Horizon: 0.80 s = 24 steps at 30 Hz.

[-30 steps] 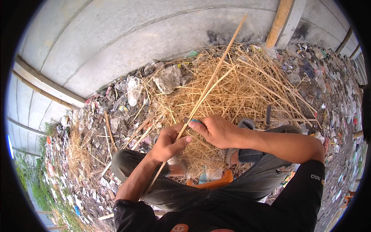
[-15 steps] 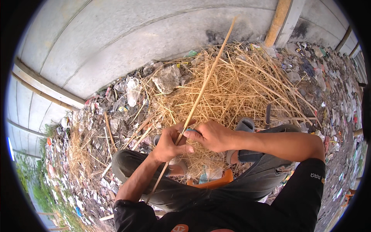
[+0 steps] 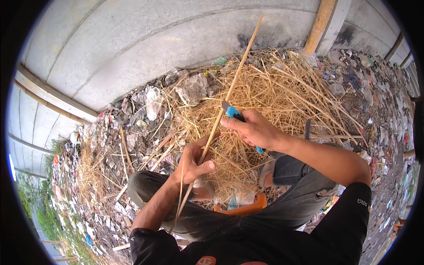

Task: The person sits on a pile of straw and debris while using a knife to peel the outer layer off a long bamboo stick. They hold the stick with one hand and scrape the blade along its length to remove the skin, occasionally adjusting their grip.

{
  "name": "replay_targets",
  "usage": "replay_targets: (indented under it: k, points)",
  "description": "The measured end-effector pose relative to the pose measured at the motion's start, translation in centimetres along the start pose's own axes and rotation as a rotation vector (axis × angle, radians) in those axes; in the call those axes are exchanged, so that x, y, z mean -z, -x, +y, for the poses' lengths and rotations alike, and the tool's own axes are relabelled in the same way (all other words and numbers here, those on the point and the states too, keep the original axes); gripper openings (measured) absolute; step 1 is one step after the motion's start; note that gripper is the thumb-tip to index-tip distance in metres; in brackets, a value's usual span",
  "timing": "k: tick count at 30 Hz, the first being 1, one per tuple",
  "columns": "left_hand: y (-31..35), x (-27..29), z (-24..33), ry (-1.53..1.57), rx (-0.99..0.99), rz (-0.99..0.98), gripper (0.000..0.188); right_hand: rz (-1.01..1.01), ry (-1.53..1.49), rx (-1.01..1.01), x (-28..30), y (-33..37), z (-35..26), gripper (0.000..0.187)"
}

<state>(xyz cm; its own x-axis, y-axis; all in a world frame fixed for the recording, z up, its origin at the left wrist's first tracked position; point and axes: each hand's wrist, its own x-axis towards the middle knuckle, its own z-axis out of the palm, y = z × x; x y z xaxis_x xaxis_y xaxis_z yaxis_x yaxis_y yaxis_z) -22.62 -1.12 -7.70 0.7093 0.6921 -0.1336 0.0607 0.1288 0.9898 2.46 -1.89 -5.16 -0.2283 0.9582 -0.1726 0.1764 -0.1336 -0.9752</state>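
Stick (image 3: 240, 69) is held by fingers of the left hand (image 3: 191, 165), likely to stay still, and a blue knife (image 3: 233, 113) by those of the right hand (image 3: 260, 131).

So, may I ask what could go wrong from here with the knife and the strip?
The bare blade of the blue utility knife, in the right hand, is at the strip; a slip toward the left hand could cut its fingers. A thin sliver beside the left wrist might prick the skin.
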Motion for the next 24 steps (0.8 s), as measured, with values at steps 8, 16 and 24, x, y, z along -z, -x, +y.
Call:
replay_targets:
  k: [8, 16, 24]
  points:
    - [0.3, -1.2, 0.9, -0.076, 0.117, -0.073, 0.062, 0.159, 0.093, 0.131, 1.8, -2.1, 2.1, 0.033]
    - [1.4, -0.1, -0.3, 0.063, 0.093, -0.238, 0.057, 0.465, -0.267, 0.158, 8.0, -3.4, 1.0, 0.035]
    - [0.5, 3.1, -0.6, -0.593, 0.124, 0.269, 0.051, 0.551, -0.287, 0.112, 10.9, -2.1, 0.3, 0.034]
